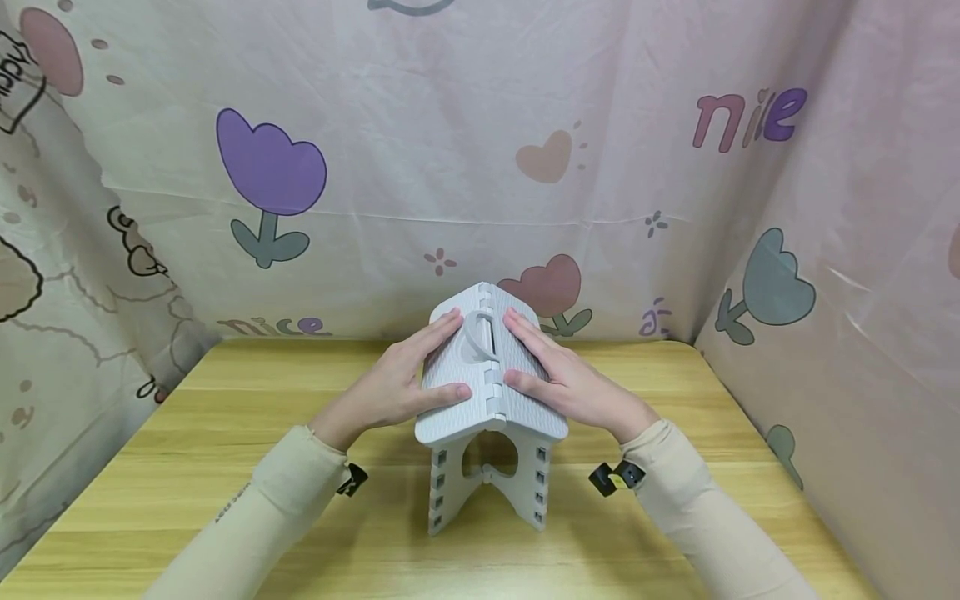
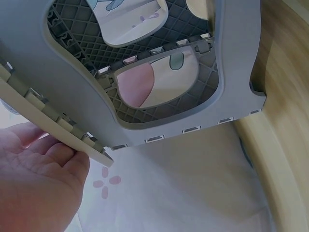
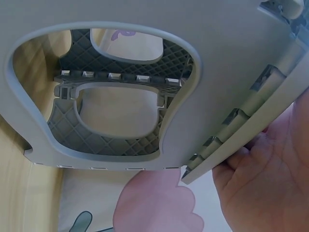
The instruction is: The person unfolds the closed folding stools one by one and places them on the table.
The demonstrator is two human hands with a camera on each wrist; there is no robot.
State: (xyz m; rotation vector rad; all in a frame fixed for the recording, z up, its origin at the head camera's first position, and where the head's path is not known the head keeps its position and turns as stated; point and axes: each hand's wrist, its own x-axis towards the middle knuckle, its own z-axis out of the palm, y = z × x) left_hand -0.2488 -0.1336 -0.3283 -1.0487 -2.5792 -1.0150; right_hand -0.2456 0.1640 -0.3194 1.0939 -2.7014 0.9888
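A white plastic folding step stool stands partly folded on the table, its hinged top raised into a peak like a roof. A loop handle sticks up near the ridge. My left hand lies on the left half of the top, fingers extended and thumb apart. On the right half rests my right hand, laid out the same way. Both wrist views look under the top: the left hand and the right hand touch the panels' outer faces, fingertips hidden. The stool's legs and ribbed underside show there.
The stool stands on a wood-grain table. A patterned cloth with flowers and lettering hangs behind and at both sides. Small black cameras are strapped at the wrists over pale sleeves.
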